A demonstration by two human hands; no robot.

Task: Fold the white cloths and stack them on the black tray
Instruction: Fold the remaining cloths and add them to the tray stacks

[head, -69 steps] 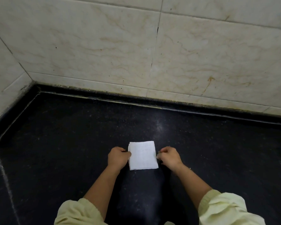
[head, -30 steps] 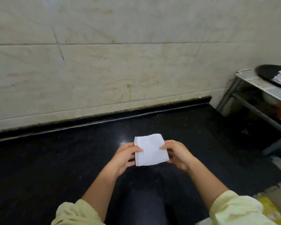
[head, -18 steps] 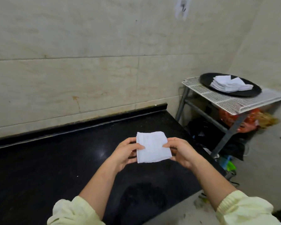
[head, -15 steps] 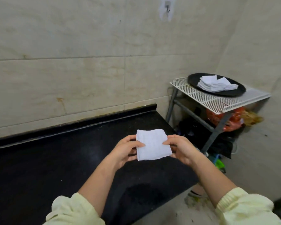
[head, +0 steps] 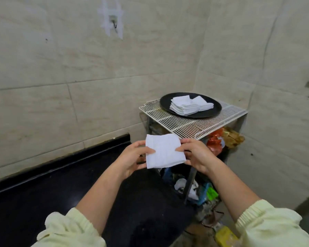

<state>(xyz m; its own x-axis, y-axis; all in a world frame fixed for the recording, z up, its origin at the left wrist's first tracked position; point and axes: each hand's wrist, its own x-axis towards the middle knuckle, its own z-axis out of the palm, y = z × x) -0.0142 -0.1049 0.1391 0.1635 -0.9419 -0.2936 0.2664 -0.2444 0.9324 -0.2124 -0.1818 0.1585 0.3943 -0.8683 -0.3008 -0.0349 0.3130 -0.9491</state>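
left hand (head: 132,158): grip pinches folded white cloth (head: 163,151) | right hand (head: 196,155): grip pinches its opposite edge | cloth: in air over the table (head: 43,193) end, apart from black tray (head: 165,102) holding cloth stack (head: 187,106)

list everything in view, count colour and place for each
folded cloth: one, white, held between both hands
cloth stack: one pile, white, on the tray
tray: one, black, on the wire rack
wire rack: one, white, in the corner beside the counter
counter: one, black, lower left
wall hook: one, pale, high on the wall
bags: several, orange and brown, under the rack
left hand: one, pinches the cloth's left edge
right hand: one, pinches the cloth's right edge
sleeves: two, pale yellow, bottom corners
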